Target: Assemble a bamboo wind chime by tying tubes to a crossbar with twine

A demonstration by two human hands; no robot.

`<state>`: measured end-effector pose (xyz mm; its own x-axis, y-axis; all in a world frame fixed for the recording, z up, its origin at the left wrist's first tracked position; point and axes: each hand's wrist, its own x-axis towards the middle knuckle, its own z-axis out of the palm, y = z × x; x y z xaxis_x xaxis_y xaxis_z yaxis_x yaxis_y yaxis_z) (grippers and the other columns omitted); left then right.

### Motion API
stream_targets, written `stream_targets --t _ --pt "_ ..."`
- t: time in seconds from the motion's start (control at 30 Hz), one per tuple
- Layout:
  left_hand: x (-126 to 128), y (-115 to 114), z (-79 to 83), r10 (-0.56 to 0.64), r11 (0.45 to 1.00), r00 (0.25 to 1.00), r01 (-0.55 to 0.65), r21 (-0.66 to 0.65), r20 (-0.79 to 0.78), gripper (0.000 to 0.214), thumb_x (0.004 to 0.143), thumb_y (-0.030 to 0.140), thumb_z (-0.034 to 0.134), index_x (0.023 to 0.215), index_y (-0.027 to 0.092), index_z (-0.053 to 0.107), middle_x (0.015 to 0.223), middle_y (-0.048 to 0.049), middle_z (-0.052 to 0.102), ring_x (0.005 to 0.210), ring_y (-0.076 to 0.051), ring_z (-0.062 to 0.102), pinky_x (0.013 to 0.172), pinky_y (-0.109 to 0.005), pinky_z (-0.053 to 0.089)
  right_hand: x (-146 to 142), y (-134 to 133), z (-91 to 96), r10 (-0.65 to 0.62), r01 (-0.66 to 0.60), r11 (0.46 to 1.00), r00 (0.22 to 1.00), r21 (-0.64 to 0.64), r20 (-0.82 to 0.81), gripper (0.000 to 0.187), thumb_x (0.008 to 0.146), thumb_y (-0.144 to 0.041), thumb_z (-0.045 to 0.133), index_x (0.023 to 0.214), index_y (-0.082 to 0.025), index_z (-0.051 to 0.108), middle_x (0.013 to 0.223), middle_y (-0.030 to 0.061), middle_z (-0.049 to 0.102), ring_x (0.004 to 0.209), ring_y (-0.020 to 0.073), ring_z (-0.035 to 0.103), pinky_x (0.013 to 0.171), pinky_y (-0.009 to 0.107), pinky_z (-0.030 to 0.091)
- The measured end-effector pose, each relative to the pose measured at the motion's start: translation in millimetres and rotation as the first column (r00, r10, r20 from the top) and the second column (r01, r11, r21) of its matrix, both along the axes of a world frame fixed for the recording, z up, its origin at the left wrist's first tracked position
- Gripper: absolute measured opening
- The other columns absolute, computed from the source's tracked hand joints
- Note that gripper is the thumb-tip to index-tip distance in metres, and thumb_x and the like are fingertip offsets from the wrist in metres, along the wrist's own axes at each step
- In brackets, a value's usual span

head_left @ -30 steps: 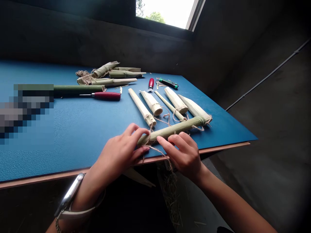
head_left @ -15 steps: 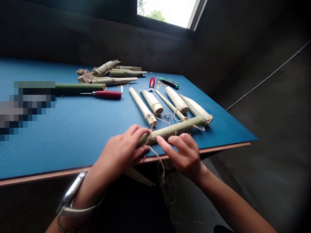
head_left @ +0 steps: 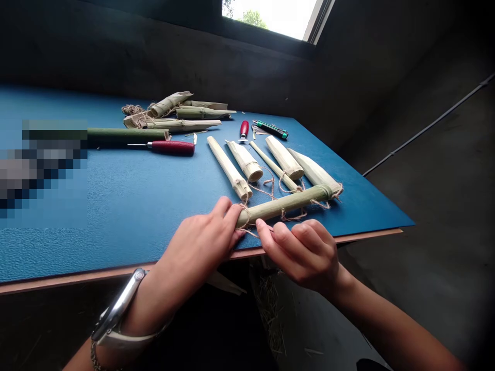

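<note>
Two hands point(head_left: 197, 247) point(head_left: 301, 252) are working on one green tube point(head_left: 284, 205), and one watch point(head_left: 118, 304) is sitting on the left wrist. Five pale tubes point(head_left: 245, 161) are lying just beyond them. At upper left, about four wrapped bundles point(head_left: 199, 112) are lying together. One more long green tube point(head_left: 126, 135) and one red-handled knife point(head_left: 172, 148) are lying left of center, while one red-handled tool point(head_left: 244, 129) and one green cutter point(head_left: 270, 129) are lying at top center.

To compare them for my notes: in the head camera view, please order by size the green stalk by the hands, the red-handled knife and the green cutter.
1. Green stalk, largest, but nearest the camera.
2. Red-handled knife.
3. Green cutter, smallest as seen; it lies farther away, so its true rank against the knife is unsure.
</note>
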<state>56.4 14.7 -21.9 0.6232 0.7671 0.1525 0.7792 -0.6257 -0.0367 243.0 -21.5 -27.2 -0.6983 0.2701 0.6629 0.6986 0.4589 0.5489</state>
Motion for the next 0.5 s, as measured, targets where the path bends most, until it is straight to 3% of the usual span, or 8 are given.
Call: stream_targets --t 0.33,0.5 --pt "-0.6 2.0 0.8 -0.005 1.0 0.999 0.004 -0.026 -0.039 0.029 0.091 0.036 0.036 0.112 0.022 0.049 0.102 -0.0044 0.054 0.056 -0.013 0.057 0.043 -0.025 0.033 3.8 -0.1 -6.7 -0.02 0.019 1.0 0.999 0.02 0.036 0.013 0.076 -0.017 0.066 0.089 -0.014 0.068 0.068 -0.0006 0.058 0.061 0.0102 0.039 0.056 0.028 0.028" --pt "1.2 2.8 1.6 0.01 0.999 1.0 -0.011 -0.052 -0.03 0.03 0.091 0.038 0.038 0.114 0.023 0.05 0.102 -0.004 0.054 0.057 -0.012 0.058 0.043 -0.024 0.033 5.6 -3.5 -4.7 0.002 -0.001 1.0 0.998 0.012 -0.06 0.012 0.08 -0.014 0.059 0.09 -0.014 0.067 0.066 0.0004 0.057 0.059 0.0104 0.039 0.057 0.027 0.03"
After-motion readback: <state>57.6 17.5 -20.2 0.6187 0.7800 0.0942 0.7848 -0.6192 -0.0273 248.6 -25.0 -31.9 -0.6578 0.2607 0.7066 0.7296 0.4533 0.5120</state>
